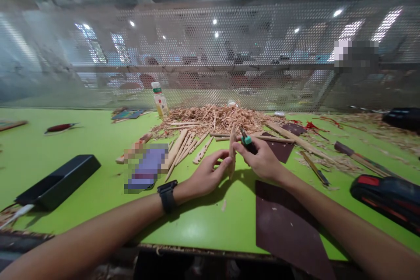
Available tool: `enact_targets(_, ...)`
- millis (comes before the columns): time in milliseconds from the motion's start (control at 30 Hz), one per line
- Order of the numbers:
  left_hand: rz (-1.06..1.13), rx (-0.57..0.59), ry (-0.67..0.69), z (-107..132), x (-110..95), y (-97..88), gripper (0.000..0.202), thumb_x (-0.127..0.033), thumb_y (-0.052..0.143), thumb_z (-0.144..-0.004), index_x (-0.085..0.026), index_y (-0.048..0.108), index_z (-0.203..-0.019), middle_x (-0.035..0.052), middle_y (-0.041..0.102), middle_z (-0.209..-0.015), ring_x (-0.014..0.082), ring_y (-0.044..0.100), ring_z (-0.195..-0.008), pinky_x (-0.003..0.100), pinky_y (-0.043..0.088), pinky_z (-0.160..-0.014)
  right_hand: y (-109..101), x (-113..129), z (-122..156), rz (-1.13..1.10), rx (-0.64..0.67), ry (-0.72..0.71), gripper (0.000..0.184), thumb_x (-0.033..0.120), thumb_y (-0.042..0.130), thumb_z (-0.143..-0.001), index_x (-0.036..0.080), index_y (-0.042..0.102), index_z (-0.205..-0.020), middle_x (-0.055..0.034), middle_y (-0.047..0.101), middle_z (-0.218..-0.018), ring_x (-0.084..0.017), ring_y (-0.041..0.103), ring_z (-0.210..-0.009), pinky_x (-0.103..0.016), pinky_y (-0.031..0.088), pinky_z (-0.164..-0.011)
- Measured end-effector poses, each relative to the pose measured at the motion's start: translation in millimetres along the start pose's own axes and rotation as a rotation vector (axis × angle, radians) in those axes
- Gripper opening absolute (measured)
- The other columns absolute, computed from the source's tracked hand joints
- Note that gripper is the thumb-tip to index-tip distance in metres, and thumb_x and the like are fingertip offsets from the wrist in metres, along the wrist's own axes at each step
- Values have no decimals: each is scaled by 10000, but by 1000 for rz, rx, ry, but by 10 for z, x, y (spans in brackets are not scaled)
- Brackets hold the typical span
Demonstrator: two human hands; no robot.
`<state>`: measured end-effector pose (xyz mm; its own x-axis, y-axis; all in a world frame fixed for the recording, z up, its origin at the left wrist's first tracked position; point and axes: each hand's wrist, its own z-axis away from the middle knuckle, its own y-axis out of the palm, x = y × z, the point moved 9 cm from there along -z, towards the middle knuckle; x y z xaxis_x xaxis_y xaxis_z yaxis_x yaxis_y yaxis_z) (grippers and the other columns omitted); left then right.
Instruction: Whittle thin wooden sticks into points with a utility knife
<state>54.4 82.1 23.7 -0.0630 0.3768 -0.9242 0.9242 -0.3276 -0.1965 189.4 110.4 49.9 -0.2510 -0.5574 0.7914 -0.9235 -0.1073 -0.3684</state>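
My left hand (207, 175), with a black watch on the wrist, pinches the lower part of a thin carved wooden stick (232, 148) that stands nearly upright above the green table (98, 140). My right hand (260, 159) is closed around a small carving knife with a teal collar (246, 140), its blade tip pointing up and away, right beside the stick's upper part. The two hands almost touch at the stick.
A heap of wood shavings (213, 118) lies behind the hands, with several carved sticks (183, 146) to its left front. A bottle (160, 100) stands at the mesh screen. Dark sandpaper sheets (285, 223), a black box (59, 181), and a red-black case (390, 197) lie around.
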Motion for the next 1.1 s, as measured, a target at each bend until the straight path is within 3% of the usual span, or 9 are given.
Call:
enact_targets(200,78,14,-12,-3,73,23,282,-414,614,-999,-199,707,-1157,91,702,-1106,214,631,-1017,301,490,-914,33,21,13,-11,30,18,398,593,595,-977,206,685,-953,20,536,-659,-167,496,-629,-304,424,-614)
enact_targets(500,103,-7,-44,17,128,8,285,-429,682,-953,-190,659,-1107,63,625,-1011,177,580,-882,256,497,-769,26,-6,28,-121,-1,56,439,662,623,-935,223,649,-925,63,405,-580,-140,388,-523,-291,348,-512)
enact_targets(700,46,1,-53,34,148,19,281,-432,638,-976,-205,653,-1141,43,605,-996,164,565,-838,248,508,-728,34,87,20,-89,-6,49,456,675,617,-926,220,653,-924,42,463,-619,-151,440,-560,-299,399,-552)
enact_targets(900,56,52,-78,53,131,47,273,-480,595,-994,-212,581,-1039,-1,553,-837,141,539,-696,240,490,-627,37,143,21,-18,10,-61,352,552,599,-986,213,675,-929,-11,635,-794,-171,553,-714,-298,463,-695)
enact_targets(1100,155,73,-151,60,155,71,328,-535,583,-995,-232,506,-1097,-63,484,-699,91,417,-506,199,364,-458,37,100,17,215,58,-117,279,449,626,-985,224,702,-1130,-33,744,-935,-198,653,-789,-300,463,-729)
